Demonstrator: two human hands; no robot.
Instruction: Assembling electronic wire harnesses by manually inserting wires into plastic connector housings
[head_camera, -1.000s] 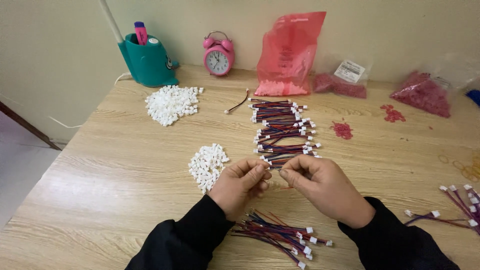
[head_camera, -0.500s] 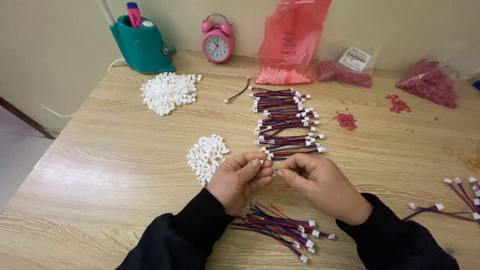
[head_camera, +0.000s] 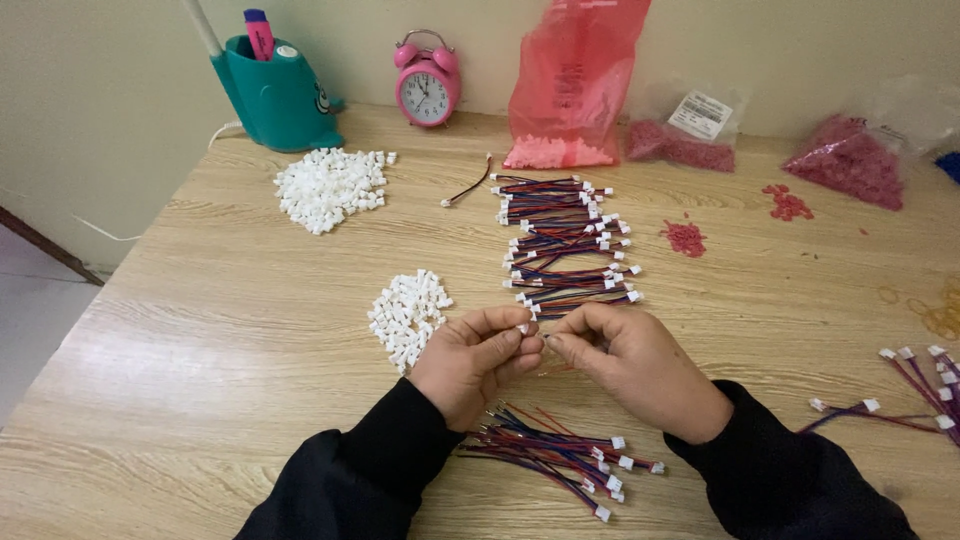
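Observation:
My left hand and my right hand meet fingertip to fingertip over the wooden table. The left fingers pinch a small white connector; the right fingers pinch thin wires running into it, mostly hidden by the hand. Just left of the left hand lies a small pile of white connectors. A bundle of red, blue and black wires with white plugs lies under my wrists. Rows of wired connectors lie just beyond my hands.
A larger white connector pile sits at the back left, near a teal pen holder. A pink alarm clock and pink bags of small parts line the wall. More wires lie at the right edge.
Both hands have stayed together in the same spot on the table; only the fingers have shifted slightly. The view has tilted down a little.

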